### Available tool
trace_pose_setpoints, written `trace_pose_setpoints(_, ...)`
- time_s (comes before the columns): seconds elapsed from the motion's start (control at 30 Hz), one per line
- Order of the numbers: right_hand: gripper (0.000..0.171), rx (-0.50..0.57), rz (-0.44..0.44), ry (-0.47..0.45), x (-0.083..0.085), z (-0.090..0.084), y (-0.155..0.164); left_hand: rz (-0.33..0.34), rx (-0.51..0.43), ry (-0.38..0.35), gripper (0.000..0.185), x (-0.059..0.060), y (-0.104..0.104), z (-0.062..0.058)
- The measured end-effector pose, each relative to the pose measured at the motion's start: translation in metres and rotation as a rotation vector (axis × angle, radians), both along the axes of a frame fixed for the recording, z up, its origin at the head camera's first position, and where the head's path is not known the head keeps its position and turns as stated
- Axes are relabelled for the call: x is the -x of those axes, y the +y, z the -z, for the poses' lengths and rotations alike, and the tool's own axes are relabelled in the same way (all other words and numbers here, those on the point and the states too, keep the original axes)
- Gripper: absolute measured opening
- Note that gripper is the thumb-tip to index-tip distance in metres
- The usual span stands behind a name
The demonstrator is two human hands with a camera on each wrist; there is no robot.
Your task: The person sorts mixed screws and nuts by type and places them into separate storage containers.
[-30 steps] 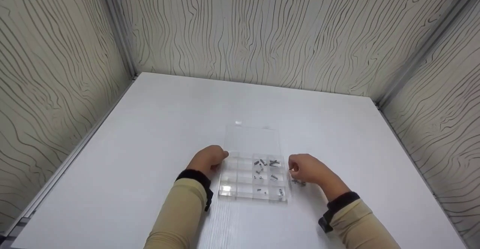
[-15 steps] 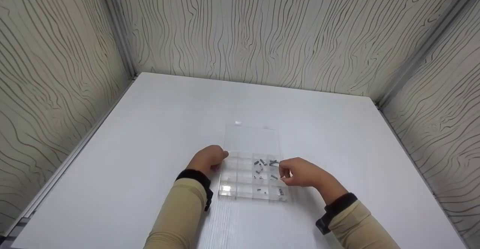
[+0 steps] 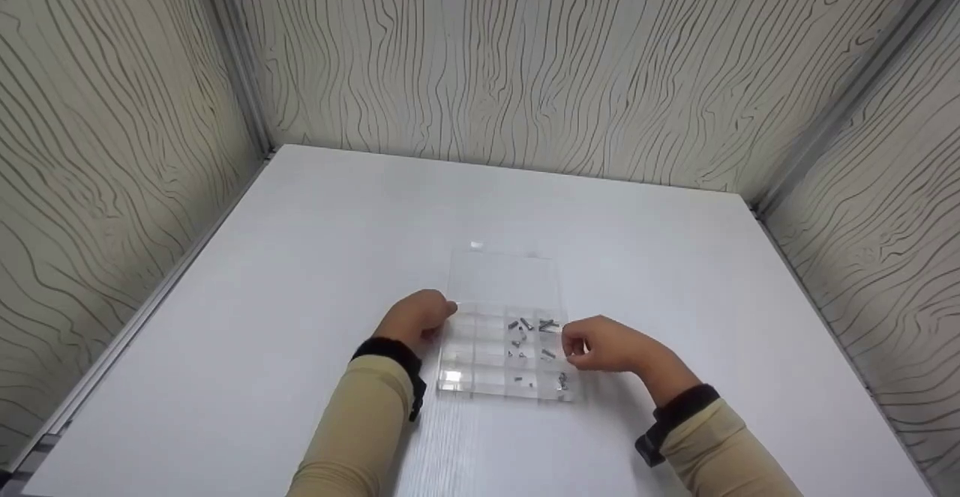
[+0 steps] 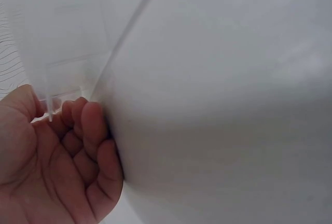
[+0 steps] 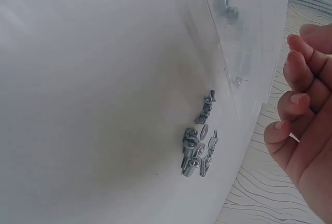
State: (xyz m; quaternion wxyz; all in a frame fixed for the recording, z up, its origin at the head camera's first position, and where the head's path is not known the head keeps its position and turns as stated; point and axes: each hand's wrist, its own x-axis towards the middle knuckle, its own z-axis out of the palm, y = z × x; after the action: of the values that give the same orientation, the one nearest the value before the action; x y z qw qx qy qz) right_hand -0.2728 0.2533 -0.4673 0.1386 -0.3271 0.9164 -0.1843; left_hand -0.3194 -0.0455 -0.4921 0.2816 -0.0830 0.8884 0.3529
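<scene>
I am keeping my left hand [image 3: 417, 318] against the left edge of the clear plastic compartment box [image 3: 504, 354], which is lying flat near the front middle of the white table [image 3: 300, 257] with its transparent lid [image 3: 504, 278] folded open behind it. My left fingers [image 4: 93, 125] are curling loosely against the box wall; the wrist view is not showing whether they are actually gripping it. My right hand [image 3: 604, 343] is hovering at the right edge of the box, above its right-hand compartments. Its fingers [image 5: 298, 79] are bending inward, narrow; I cannot tell whether they are pinching anything. Small grey metal screws [image 3: 529, 326] are lying in several compartments on the right side of the box. A loose pile of silver screws and washers [image 5: 199, 149] is lying on the table just beside the box's right wall.
</scene>
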Motion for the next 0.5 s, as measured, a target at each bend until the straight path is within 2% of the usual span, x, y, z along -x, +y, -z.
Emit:
trace_pose_setpoints(0.3,0.012,-0.028,0.218,0.132,0.008,0.002,0.017,-0.007,-0.004,0.004,0.052,0.0,0.0,0.0)
trace_pose_setpoints(0.5,0.011,-0.155,0.381,0.062,0.011,0.011,0.027,0.003,0.011,-0.014,0.052,0.0,0.002,-0.002)
